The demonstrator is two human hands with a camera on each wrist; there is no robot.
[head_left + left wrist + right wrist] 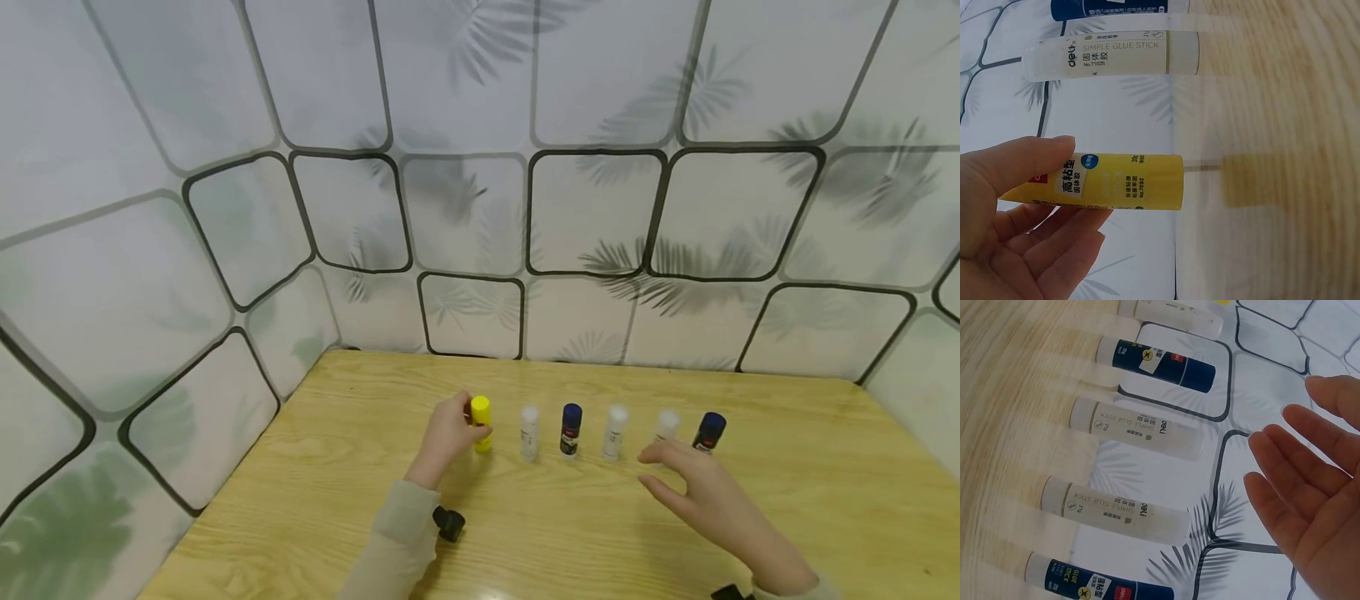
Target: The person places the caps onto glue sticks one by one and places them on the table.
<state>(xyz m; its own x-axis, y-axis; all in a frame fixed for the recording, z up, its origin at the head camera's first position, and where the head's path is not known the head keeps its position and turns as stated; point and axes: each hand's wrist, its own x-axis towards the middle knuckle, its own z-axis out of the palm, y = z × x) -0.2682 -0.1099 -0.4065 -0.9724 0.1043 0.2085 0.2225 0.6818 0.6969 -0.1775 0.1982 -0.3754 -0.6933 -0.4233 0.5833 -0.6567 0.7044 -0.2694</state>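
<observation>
My left hand (448,433) grips a yellow glue stick (481,425) at the left end of a row, thumb on one side and fingers on the other. In the left wrist view, the upright yellow glue stick (1147,181) shows its reflection apart from its base. To its right stand a white glue stick (529,433), a blue one (571,431), another white one (616,433), a third white one (667,425) and a blue one (708,431). My right hand (701,487) hovers before the last two, partly hiding them, fingers extended and holding nothing.
The glue sticks stand on a light wooden table (562,533). Behind and at the sides rise pale walls (472,217) patterned with dark rounded outlines and leaves. A black wrist camera (449,524) sits on the left sleeve.
</observation>
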